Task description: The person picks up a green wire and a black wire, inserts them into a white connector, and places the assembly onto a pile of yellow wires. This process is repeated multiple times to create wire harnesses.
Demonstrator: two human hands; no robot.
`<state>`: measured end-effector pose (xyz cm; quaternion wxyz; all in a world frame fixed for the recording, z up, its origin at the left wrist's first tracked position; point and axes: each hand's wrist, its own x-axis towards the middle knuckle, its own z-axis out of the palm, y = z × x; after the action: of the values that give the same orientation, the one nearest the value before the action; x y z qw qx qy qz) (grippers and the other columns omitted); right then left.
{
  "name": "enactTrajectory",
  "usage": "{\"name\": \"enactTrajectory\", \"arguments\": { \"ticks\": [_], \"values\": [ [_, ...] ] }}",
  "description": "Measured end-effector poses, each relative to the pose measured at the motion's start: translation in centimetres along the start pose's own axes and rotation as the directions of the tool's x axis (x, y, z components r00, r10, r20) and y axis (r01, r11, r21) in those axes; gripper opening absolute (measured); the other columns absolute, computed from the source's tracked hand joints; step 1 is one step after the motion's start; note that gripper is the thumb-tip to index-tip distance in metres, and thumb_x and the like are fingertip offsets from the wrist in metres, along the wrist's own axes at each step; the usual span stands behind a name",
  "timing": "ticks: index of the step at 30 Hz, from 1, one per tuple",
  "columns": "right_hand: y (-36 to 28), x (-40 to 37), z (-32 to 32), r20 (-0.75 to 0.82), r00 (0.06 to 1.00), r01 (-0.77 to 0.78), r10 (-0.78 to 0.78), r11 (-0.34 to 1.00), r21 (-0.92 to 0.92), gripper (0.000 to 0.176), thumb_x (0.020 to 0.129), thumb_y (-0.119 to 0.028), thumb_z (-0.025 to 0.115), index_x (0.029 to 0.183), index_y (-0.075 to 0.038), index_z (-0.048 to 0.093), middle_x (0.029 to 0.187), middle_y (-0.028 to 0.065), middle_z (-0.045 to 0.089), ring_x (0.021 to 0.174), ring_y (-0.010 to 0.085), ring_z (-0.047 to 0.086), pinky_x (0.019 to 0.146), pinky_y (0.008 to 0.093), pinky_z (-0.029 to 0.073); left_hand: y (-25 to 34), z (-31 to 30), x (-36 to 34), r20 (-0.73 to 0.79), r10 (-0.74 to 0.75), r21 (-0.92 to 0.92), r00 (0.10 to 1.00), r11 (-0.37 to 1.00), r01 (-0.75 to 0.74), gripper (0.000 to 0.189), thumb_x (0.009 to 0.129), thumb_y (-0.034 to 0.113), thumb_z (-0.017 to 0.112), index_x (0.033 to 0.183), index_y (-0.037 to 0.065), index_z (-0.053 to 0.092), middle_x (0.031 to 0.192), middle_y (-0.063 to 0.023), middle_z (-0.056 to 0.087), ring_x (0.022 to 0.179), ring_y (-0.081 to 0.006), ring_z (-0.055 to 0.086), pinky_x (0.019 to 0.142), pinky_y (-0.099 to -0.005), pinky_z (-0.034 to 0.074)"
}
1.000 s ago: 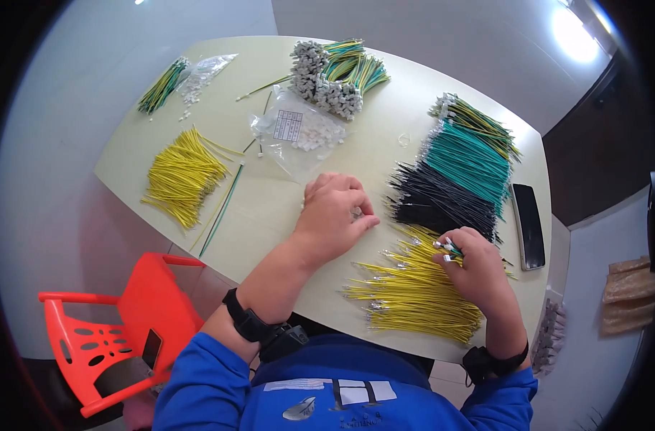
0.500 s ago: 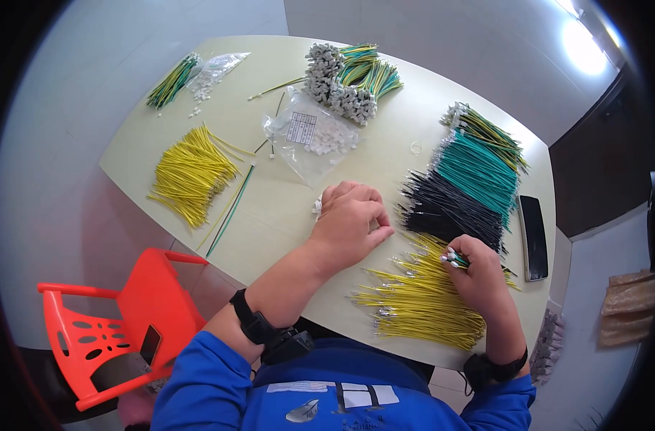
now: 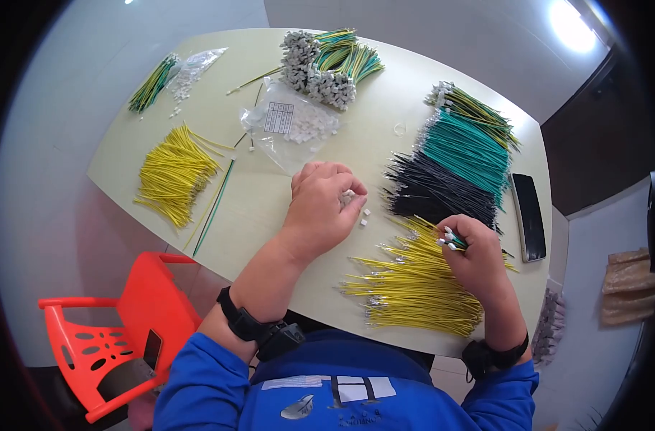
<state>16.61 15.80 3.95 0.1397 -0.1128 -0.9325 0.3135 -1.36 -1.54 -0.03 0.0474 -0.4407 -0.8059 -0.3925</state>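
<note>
Near the middle of the table, my left hand (image 3: 322, 208) is curled over small white connectors (image 3: 347, 199), which show between its thumb and fingers. Two loose white pieces (image 3: 365, 218) lie just right of it. My right hand (image 3: 476, 257) is closed round a few wires with white connector ends (image 3: 451, 240), above the right part of a spread of yellow wires (image 3: 414, 287). Black wires (image 3: 439, 188) and green wires (image 3: 467, 154) lie beyond that hand. A clear bag of white connectors (image 3: 295, 126) rests beyond my left hand.
Wire bundles with white connectors (image 3: 331, 72) lie at the table's (image 3: 256, 241) far side. Yellow wires (image 3: 173, 176), a green-yellow bundle (image 3: 151, 86) and a small bag (image 3: 198, 68) are on the left. A black phone-like object (image 3: 529, 218) lies right. A red chair (image 3: 144, 309) stands lower left.
The view has shifted slightly. My left hand has turned, and white connectors now show in it, with two loose pieces beside it. My right hand still holds the wires.
</note>
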Motion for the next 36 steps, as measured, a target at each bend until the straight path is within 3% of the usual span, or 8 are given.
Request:
{"name": "enactTrajectory", "arguments": {
  "ticks": [10, 15, 18, 19, 21, 26, 30, 36],
  "values": [
    [-0.5, 0.0, 0.4, 0.019, 0.997, -0.073, 0.071, 0.993, 0.091, 0.015, 0.08, -0.003, 0.063, 0.094, -0.001, 0.062, 0.075, 0.0076, 0.062, 0.066, 0.0154, 0.058, 0.063, 0.0256, 0.046, 0.8, -0.4, -0.1, 0.167, -0.009, 0.059, 0.986, 0.998, -0.001, 0.012, 0.069, 0.019, 0.073, 0.074, 0.013, 0.064, 0.093, 0.0003, 0.06, 0.1, -0.0214, 0.049, 0.091, -0.0358, 0.031],
    [-0.6, 0.1, 0.2, 0.009, 0.998, 0.055, -0.055, 0.997, -0.046, 0.016, 0.077, -0.002, 0.063, 0.093, -0.003, 0.063, 0.075, 0.0066, 0.063, 0.064, 0.0166, 0.059, 0.062, 0.0261, 0.047, 0.6, 0.2, -0.1, 0.061, 0.141, -0.008, 0.988, 0.99, -0.141, 0.013, 0.069, 0.014, 0.073, 0.077, 0.012, 0.064, 0.091, -0.0004, 0.06, 0.093, -0.0208, 0.052, 0.087, -0.0331, 0.035],
    [-0.7, 0.2, -0.1, -0.044, 0.982, 0.178, -0.186, 0.973, -0.144, 0.018, 0.076, 0.0, 0.062, 0.093, -0.003, 0.063, 0.076, 0.0065, 0.064, 0.064, 0.0175, 0.059, 0.061, 0.0266, 0.047, 0.8, 0.6, -0.1, 0.097, 0.087, -0.378, 0.991, 0.925, -0.044, 0.014, 0.071, 0.01, 0.074, 0.08, 0.01, 0.063, 0.086, -0.0004, 0.062, 0.083, -0.0158, 0.056, 0.08, -0.0295, 0.04],
    [-0.7, 0.1, -0.1, -0.036, 0.984, 0.171, -0.175, 0.982, -0.074, 0.02, 0.075, 0.0, 0.061, 0.094, -0.003, 0.063, 0.076, 0.0068, 0.064, 0.065, 0.0177, 0.06, 0.061, 0.0267, 0.047, 1.1, 0.6, -0.2, 0.1, 0.09, -0.384, 0.991, 0.922, -0.045, 0.014, 0.071, 0.01, 0.074, 0.08, 0.01, 0.063, 0.086, -0.0004, 0.062, 0.083, -0.0158, 0.056, 0.08, -0.0295, 0.04],
    [-0.8, -0.1, 0.1, -0.017, 0.988, 0.157, -0.156, 0.985, 0.069, 0.023, 0.073, 0.002, 0.06, 0.095, -0.003, 0.064, 0.077, 0.0073, 0.064, 0.067, 0.018, 0.062, 0.062, 0.0268, 0.048, 2.2, 0.3, -0.3, 0.2, -0.028, -0.513, 0.979, 0.848, 0.129, 0.012, 0.074, 0.008, 0.073, 0.08, 0.008, 0.062, 0.083, -0.0004, 0.062, 0.079, -0.0117, 0.057, 0.075, -0.0264, 0.042],
    [-1.3, 0.1, 0.6, -0.009, 0.992, 0.128, -0.128, 0.986, 0.109, 0.025, 0.073, 0.003, 0.058, 0.097, -0.003, 0.063, 0.078, 0.0081, 0.065, 0.069, 0.0195, 0.063, 0.064, 0.0268, 0.049, 2.6, 0.8, -0.6, 0.346, -0.091, -0.724, 0.934, 0.607, 0.328, 0.008, 0.079, 0.006, 0.07, 0.084, 0.005, 0.064, 0.083, 0.0001, 0.063, 0.079, -0.0057, 0.054, 0.071, -0.0222, 0.045],
    [-1.1, 0.1, 0.9, -0.032, 0.99, 0.142, -0.14, 0.986, 0.088, 0.023, 0.074, 0.002, 0.059, 0.096, -0.004, 0.064, 0.08, 0.0084, 0.065, 0.07, 0.0183, 0.063, 0.065, 0.0259, 0.049, 2.3, 0.7, -0.5, 0.338, 0.013, -0.682, 0.941, 0.692, 0.236, 0.011, 0.079, 0.004, 0.07, 0.09, 0.004, 0.066, 0.086, -0.0008, 0.064, 0.077, -0.0061, 0.053, 0.069, -0.0201, 0.044],
    [-1.0, 0.0, 0.9, -0.022, 0.998, 0.06, -0.057, 0.99, 0.128, 0.019, 0.075, 0.0, 0.062, 0.092, -0.004, 0.065, 0.08, 0.0088, 0.065, 0.069, 0.0171, 0.063, 0.063, 0.0254, 0.049, 2.4, 0.6, -0.5, 0.371, 0.005, -0.636, 0.928, 0.73, 0.251, 0.016, 0.078, 0.006, 0.071, 0.094, 0.004, 0.067, 0.087, -0.0008, 0.064, 0.076, -0.0066, 0.053, 0.069, -0.0204, 0.044]
  ]
}}
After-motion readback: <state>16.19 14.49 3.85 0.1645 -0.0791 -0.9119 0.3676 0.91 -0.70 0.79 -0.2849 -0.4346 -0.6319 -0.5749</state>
